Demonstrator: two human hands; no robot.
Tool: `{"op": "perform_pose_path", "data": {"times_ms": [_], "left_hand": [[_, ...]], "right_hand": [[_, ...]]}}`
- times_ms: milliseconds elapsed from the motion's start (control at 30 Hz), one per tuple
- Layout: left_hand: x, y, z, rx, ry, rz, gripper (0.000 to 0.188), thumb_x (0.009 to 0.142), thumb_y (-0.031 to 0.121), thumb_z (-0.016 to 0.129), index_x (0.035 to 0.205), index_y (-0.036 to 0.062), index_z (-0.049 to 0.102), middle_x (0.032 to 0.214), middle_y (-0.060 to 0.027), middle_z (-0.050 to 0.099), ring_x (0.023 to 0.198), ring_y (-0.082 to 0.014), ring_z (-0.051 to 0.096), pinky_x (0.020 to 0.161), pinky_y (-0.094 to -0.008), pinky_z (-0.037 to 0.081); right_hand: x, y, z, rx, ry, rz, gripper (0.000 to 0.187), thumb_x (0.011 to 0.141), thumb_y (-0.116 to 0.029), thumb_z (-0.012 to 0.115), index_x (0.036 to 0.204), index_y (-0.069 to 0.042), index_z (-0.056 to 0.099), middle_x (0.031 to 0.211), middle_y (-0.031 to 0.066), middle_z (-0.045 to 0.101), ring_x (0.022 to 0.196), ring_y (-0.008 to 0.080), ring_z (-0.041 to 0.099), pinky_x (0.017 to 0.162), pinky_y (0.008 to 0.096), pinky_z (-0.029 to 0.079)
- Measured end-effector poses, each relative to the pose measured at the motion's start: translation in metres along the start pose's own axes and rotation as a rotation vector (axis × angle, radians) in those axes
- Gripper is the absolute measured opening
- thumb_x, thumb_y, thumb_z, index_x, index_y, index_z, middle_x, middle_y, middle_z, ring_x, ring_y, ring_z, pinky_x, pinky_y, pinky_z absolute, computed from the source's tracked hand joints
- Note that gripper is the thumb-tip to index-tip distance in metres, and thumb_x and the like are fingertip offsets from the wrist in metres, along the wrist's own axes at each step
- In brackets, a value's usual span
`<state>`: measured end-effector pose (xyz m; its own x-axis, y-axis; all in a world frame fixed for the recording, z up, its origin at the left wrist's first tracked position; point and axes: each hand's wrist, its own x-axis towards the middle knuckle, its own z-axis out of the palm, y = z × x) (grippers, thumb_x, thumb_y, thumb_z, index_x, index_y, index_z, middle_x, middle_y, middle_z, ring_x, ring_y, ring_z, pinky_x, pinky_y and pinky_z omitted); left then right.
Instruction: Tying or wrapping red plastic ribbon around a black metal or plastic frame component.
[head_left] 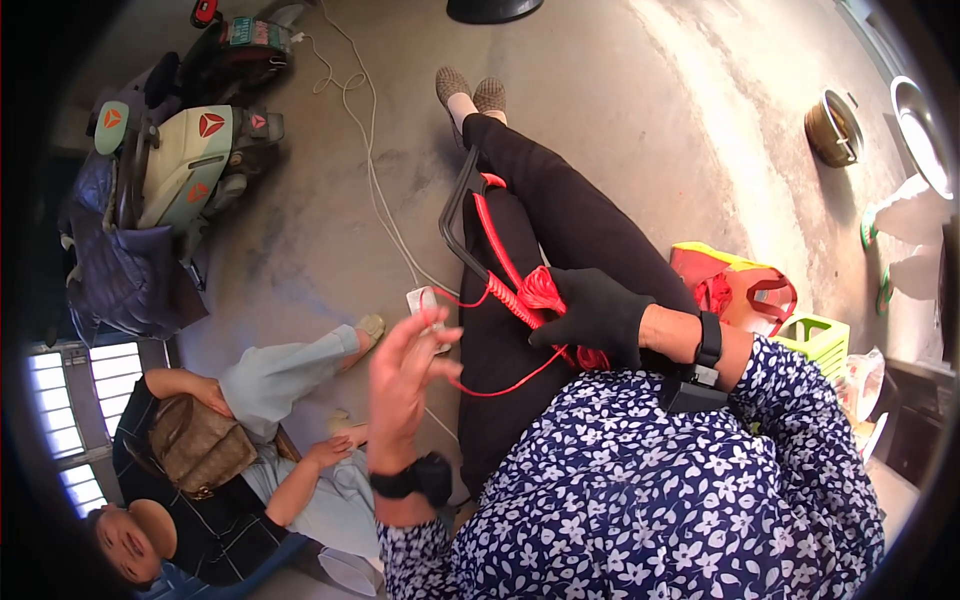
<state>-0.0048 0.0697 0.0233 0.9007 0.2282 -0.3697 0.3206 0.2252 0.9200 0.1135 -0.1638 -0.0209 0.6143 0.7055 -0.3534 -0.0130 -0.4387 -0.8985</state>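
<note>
Over my lap lies a black bent frame [452,215], part of it wound tightly with red cord [512,300]. My right hand [602,312], in a black glove, closes round the wound part and a bunched red hank [543,288]. My left hand [405,375] is bare and raised to the left of the frame, its fingers half bent and slightly blurred. A thin strand of red cord [520,383] loops out from the frame to its fingers and back toward my right hand. Exactly where the fingers pinch the strand is hard to see.
A red and yellow bag [735,285] with red material stands right of my legs, by a lime-green plastic stool [822,335]. A white power strip [425,305] and cables lie left. Someone sits at lower left [290,480]. Beyond are scooters [185,165] and a bucket [830,130].
</note>
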Motion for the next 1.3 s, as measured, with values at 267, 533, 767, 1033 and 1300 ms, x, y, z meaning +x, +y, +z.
{"op": "perform_pose_path", "data": {"times_ms": [267, 533, 767, 1033, 1300], "left_hand": [[0.056, -0.023, 0.019, -0.114, -0.158, -0.043, 0.026, 0.094, 0.012, 0.061, 0.115, -0.0018, 0.06, 0.076, 0.0016, 0.054, 0.056, -0.005, 0.043, 0.048, -0.0194, 0.035], [0.043, -0.032, 0.007, -0.112, -0.173, -0.083, 0.031, 0.091, 0.017, 0.067, 0.114, -0.0033, 0.062, 0.076, 0.0017, 0.056, 0.052, -0.0024, 0.041, 0.046, -0.0191, 0.033], [0.036, -0.029, 0.01, -0.079, -0.108, -0.134, 0.027, 0.093, 0.016, 0.065, 0.112, -0.0025, 0.062, 0.07, 0.0013, 0.055, 0.048, -0.0024, 0.04, 0.043, -0.0187, 0.032], [-0.017, 0.008, -0.006, 0.047, 0.065, -0.154, 0.02, 0.098, 0.02, 0.055, 0.098, 0.0003, 0.059, 0.059, 0.0005, 0.048, 0.042, -0.0024, 0.034, 0.039, -0.0179, 0.029], [-0.101, 0.036, -0.023, 0.36, 0.267, -0.159, 0.02, 0.093, 0.014, 0.057, 0.086, -0.0023, 0.066, 0.056, 0.0009, 0.051, 0.046, -0.0041, 0.042, 0.045, -0.0193, 0.031]], "right_hand": [[0.002, -0.006, 0.006, -0.115, 0.012, 0.023, 0.06, 0.069, -0.031, 0.082, 0.117, -0.002, 0.06, 0.104, 0.0178, 0.067, 0.096, 0.0302, 0.065, 0.086, 0.0363, 0.05], [0.008, 0.002, 0.016, -0.177, 0.052, -0.103, 0.056, 0.066, -0.035, 0.08, 0.108, -0.003, 0.061, 0.098, 0.0196, 0.065, 0.091, 0.0368, 0.063, 0.081, 0.0427, 0.05], [0.008, -0.011, 0.014, -0.236, -0.001, -0.067, 0.057, 0.068, -0.034, 0.081, 0.11, -0.002, 0.059, 0.097, 0.0194, 0.065, 0.093, 0.0361, 0.063, 0.081, 0.0403, 0.049], [-0.001, -0.005, 0.005, -0.194, 0.046, -0.12, 0.057, 0.069, -0.036, 0.08, 0.11, -0.003, 0.059, 0.097, 0.0193, 0.064, 0.092, 0.0361, 0.063, 0.081, 0.0408, 0.05], [0.001, -0.004, 0.008, -0.247, 0.021, -0.068, 0.054, 0.069, -0.037, 0.079, 0.106, -0.003, 0.059, 0.092, 0.0192, 0.064, 0.087, 0.0366, 0.063, 0.077, 0.0413, 0.05]]}}
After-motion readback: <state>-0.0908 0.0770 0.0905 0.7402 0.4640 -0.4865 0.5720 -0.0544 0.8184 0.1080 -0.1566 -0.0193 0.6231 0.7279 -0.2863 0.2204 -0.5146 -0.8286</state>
